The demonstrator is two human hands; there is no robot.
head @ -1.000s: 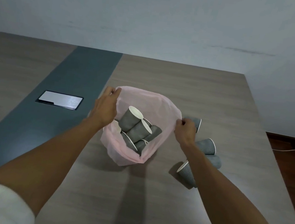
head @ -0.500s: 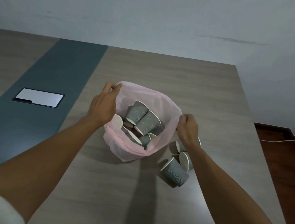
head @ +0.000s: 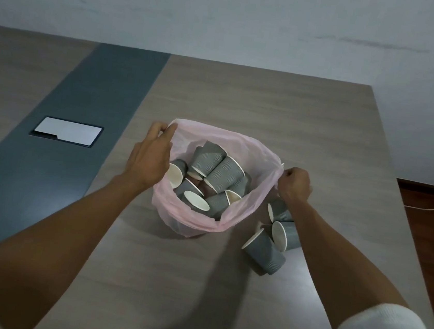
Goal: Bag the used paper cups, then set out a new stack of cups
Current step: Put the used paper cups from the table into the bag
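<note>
Head view: right hand (head: 294, 186) and forearm partly hide three loose cups (head: 280, 229).

The table (head: 285, 104) is left bare from the pink bag (head: 193, 222) to its far edge and far right corner. Passage along the right edge is blocked by three loose cups (head: 264, 252); the bag's mouth is crowded with cups (head: 225, 174).

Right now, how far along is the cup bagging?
Mostly done: many grey paper cups already lie in the pink plastic bag. In hand: the left hand and right hand hold its rim open. Left: three loose cups on the wooden table; no new stack is in view.
</note>
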